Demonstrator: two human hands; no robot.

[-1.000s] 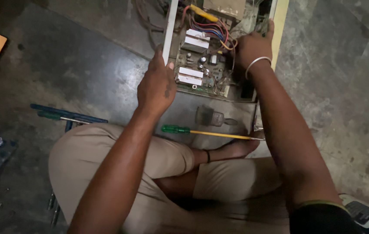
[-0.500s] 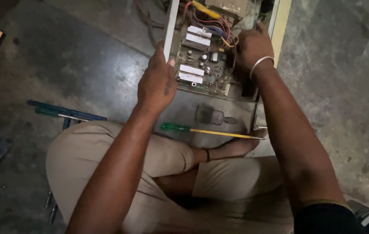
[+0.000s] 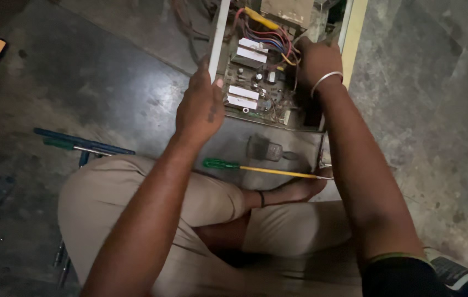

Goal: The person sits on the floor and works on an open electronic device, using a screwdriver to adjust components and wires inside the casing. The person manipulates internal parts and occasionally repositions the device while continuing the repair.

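the left hand (image 3: 200, 107) grips the white left wall of the open case (image 3: 218, 38), thumb hooked over its edge. the right hand (image 3: 317, 58) is curled around the case's right side, beside the wires (image 3: 267, 37); what its fingers close on is hidden. the board (image 3: 253, 82) sits inside the case, between the two hands. a brush (image 3: 267, 149) lies on the tray in front of the board, and a screwdriver (image 3: 261, 168) lies nearer the knees. more tools (image 3: 80, 144) rest on the floor, left of the case. likely risks: the right hand could snag the wires, and a tilted case could slip.
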